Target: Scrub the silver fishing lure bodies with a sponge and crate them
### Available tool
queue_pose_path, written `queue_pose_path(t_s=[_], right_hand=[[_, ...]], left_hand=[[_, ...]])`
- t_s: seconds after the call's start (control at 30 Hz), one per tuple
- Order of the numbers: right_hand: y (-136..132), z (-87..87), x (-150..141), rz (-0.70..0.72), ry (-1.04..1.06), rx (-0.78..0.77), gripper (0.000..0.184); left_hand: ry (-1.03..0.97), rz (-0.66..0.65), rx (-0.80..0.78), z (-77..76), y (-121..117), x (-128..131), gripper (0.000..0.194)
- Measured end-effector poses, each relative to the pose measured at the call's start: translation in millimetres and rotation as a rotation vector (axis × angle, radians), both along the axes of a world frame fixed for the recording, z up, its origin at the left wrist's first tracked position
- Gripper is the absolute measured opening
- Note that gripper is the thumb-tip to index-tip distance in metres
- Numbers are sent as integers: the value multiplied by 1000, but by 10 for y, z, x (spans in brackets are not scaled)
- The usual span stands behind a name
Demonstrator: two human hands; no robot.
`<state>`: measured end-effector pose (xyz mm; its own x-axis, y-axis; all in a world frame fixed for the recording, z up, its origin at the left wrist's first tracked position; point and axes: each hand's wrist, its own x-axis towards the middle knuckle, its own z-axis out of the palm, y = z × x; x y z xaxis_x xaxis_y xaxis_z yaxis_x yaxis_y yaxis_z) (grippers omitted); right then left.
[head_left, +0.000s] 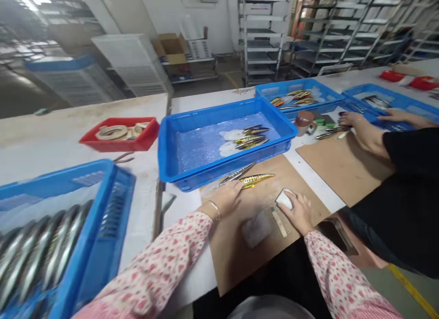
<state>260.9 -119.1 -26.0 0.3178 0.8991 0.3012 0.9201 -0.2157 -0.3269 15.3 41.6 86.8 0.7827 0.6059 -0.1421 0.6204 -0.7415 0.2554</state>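
My left hand [229, 196] is at the near ends of two slender fish-shaped fishing lures, its fingers closed on the gold fishing lure [258, 178]. A darker silver fishing lure [238, 173] lies just behind it, partly over a brown board [222, 259]. In my right hand [298, 211] is a small white pad [284, 199], held low over the board. Between the hands lie a greyish translucent block [257, 229] and a short pale stick [279, 222] with a green end.
A blue tray [219, 168] with several lures stands behind the board. At left are a blue crate [113, 182] of larger lures and a red bin [137, 145] of rings. To the right, a co-worker's hands [363, 131] work over another board [346, 168], near a brown mug [304, 122].
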Motion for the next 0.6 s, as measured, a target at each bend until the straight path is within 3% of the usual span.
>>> queue_pose_path(t_s=[0.13, 0.3, 0.43, 0.6], right_hand=[[37, 32, -61, -32, 39, -3, 47], [92, 28, -105, -47, 83, 7, 51], [103, 42, -129, -62, 114, 39, 53], [110, 38, -140, -56, 137, 81, 55]], left_hand=[[113, 16, 88, -250, 111, 527, 41], [271, 126, 237, -382, 153, 721, 37], [299, 93, 198, -242, 78, 565, 34], [142, -24, 178, -34, -100, -2, 40]])
